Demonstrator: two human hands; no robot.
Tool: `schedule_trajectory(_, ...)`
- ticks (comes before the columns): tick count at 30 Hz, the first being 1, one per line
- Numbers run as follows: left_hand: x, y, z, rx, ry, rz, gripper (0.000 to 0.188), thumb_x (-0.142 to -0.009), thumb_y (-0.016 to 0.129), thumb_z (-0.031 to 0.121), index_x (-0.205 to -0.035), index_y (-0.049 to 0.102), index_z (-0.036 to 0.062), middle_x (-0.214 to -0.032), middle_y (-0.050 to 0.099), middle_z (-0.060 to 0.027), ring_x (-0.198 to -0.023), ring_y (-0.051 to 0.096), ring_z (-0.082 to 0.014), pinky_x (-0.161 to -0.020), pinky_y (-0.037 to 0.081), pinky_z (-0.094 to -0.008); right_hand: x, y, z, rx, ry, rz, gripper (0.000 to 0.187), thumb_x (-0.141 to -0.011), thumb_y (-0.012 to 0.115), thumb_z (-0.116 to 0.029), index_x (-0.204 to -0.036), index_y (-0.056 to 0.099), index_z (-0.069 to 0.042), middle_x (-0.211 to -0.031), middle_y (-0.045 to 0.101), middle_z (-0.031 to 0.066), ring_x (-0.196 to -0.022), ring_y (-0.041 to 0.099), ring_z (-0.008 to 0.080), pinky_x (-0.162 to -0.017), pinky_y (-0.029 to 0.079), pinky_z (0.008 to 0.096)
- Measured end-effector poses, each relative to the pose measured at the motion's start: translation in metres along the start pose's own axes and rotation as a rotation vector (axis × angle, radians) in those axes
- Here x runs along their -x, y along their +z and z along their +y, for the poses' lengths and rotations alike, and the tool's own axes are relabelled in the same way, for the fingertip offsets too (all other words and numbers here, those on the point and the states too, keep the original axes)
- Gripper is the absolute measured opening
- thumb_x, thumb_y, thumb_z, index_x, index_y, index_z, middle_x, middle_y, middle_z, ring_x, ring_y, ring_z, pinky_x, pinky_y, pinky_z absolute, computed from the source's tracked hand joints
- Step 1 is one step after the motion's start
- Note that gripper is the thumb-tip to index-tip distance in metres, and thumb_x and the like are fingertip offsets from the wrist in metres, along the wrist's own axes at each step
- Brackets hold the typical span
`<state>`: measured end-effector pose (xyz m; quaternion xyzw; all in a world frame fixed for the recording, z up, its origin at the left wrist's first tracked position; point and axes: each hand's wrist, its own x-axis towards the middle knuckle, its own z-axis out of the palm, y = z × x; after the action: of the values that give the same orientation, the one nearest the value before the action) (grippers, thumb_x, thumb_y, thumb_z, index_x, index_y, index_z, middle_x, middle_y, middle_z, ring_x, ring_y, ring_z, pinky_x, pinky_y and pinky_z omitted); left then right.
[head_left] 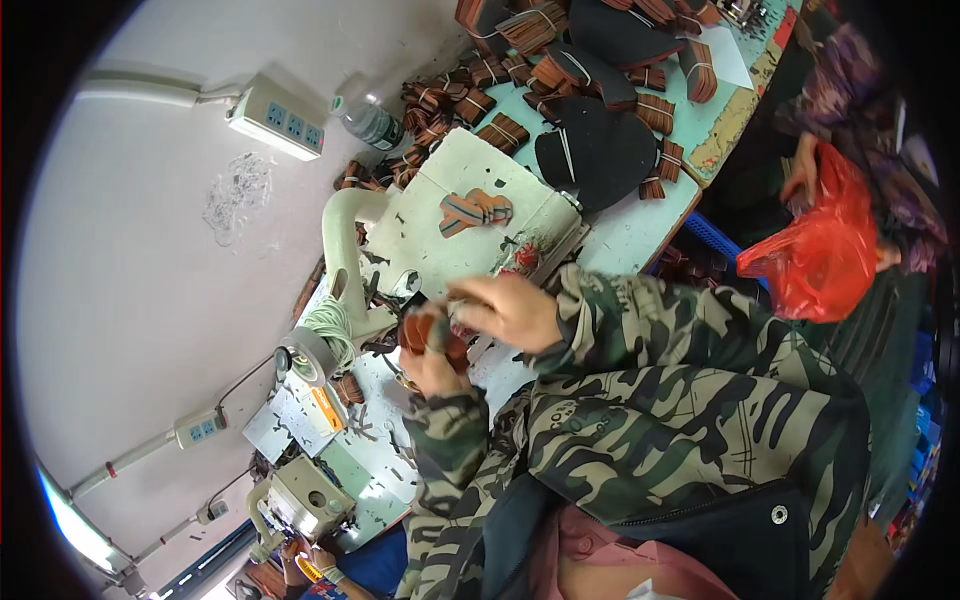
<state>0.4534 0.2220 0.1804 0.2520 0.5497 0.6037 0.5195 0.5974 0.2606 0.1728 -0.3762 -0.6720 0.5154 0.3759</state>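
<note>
My left hand (436, 368) is closed round a small bundle of reddish-brown pieces (420, 328), probably leather, at the front of a cream sewing machine (345, 250). Just to the right and slightly above, my right hand (512, 312) reaches toward the bundle. Its fingers are smeared by motion, so whether they grip anything is unclear. Several loose brown-and-grey strips (475, 212) lie crossed on the machine's flat bed beyond my hands. A red item (524, 258) sits near the bed's right edge.
Tied bundles of brown pieces (503, 132) and black panels (595, 152) crowd the far table. A plastic bottle (372, 122) stands by the wall. Pale cord (332, 328) hangs at the machine's left. Another person holds a red plastic bag (825, 240) at right; someone works at a second machine (308, 497).
</note>
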Motion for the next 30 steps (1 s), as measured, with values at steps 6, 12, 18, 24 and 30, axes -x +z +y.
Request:
schedule_trajectory(6,-0.036,0.010,-0.010,0.017,0.064,-0.235,0.037,-0.080,0.066,0.012,-0.110,0.054,-0.0044,-0.120,0.055,-0.0199,-0.112,0.053,-0.0285,-0.095,0.043,-0.0365,-0.007,0.004,0.001,-0.661,0.381,-0.263,0.028,-0.088,0.059,-0.015,-0.112,0.055,-0.002,-0.083,0.059,0.0008,-0.072,0.056,0.0107,-0.063,0.047,0.0257)
schedule_trajectory(12,-0.039,-0.010,-0.005,-0.339,0.270,-0.155,0.080,-0.071,0.065,-0.007,-0.139,0.022,-0.0023,-0.139,0.033,-0.0244,-0.130,0.034,-0.0329,-0.107,0.027,-0.0395,-0.025,-0.004,0.000,0.708,0.033,-0.067,0.035,-0.072,0.068,-0.015,-0.101,0.050,-0.010,-0.100,0.047,0.0128,-0.083,0.058,0.0364,-0.067,0.047,0.0451)
schedule_trajectory(18,-0.047,-0.029,-0.024,-0.564,0.475,-0.221,0.079,-0.070,0.066,-0.003,-0.137,0.024,-0.0057,-0.135,0.038,-0.0277,-0.127,0.039,-0.0335,-0.102,0.035,-0.0360,-0.032,0.021,0.013,0.705,-0.010,0.022,0.036,-0.068,0.068,-0.010,-0.098,0.050,-0.007,-0.104,0.047,0.0139,-0.085,0.056,0.0372,-0.070,0.048,0.0447)
schedule_trajectory(24,-0.040,-0.032,-0.020,-0.599,0.466,-0.232,0.080,-0.071,0.066,0.000,-0.138,0.022,-0.0057,-0.134,0.038,-0.0289,-0.128,0.039,-0.0330,-0.103,0.034,-0.0356,-0.034,0.032,0.024,0.692,-0.048,0.032,0.037,-0.071,0.069,-0.013,-0.103,0.051,-0.008,-0.101,0.050,0.0142,-0.085,0.057,0.0381,-0.071,0.049,0.0451)
schedule_trajectory(30,-0.027,-0.023,-0.020,0.423,-0.042,-0.074,0.033,-0.086,0.064,0.018,-0.110,0.054,-0.0013,-0.097,0.060,-0.0058,-0.084,0.054,-0.0124,-0.074,0.044,-0.0284,-0.017,0.065,-0.014,0.405,-0.266,0.262,0.031,-0.074,0.065,-0.013,-0.102,0.054,-0.005,-0.095,0.053,0.0161,-0.085,0.055,0.0386,-0.072,0.047,0.0406)
